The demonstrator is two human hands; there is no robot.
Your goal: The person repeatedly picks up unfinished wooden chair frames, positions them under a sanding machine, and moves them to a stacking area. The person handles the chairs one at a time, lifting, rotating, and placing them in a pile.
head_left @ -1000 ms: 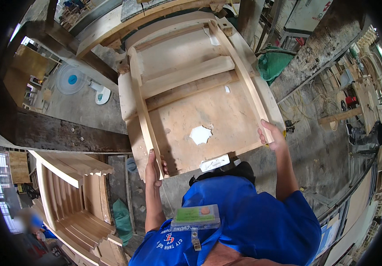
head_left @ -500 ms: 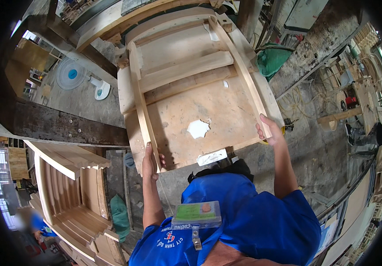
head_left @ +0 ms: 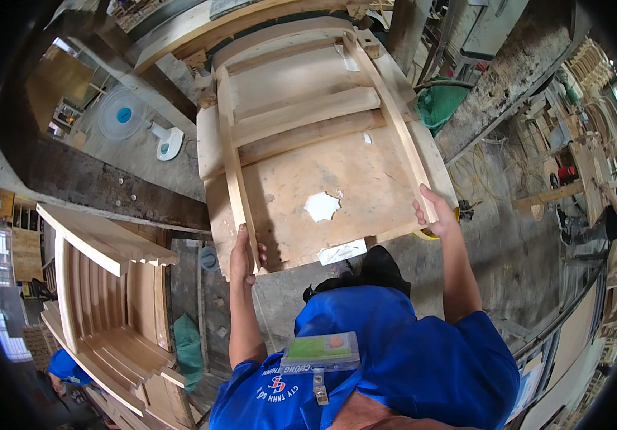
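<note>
A pale wooden chair-back frame [head_left: 307, 116] lies over a work table. It has two long side rails, a wide crosspiece and a curved rail at the far end. My left hand [head_left: 242, 258] is wrapped round the near end of the left rail, thumb on top. My right hand [head_left: 439, 210] grips the near end of the right rail. Below the frame is the table's worn board [head_left: 280, 190], marked by a ragged white patch [head_left: 321, 206]. At its near edge sits a white-smeared block [head_left: 342, 251].
Stacked curved wooden parts [head_left: 133, 315] stand at the lower left, near a person in blue [head_left: 67, 367]. A dark steel beam [head_left: 93, 179] runs toward the table's left side, with a fan [head_left: 123, 115] beyond. A green bag [head_left: 440, 104] hangs at the right. Another person's arm [head_left: 615, 204] shows far right.
Both hands keep their hold on the frame, which barely shifts. The view has tilted slightly, so the surroundings on the left sit a little differently. A dark shoe now shows more below the table edge.
</note>
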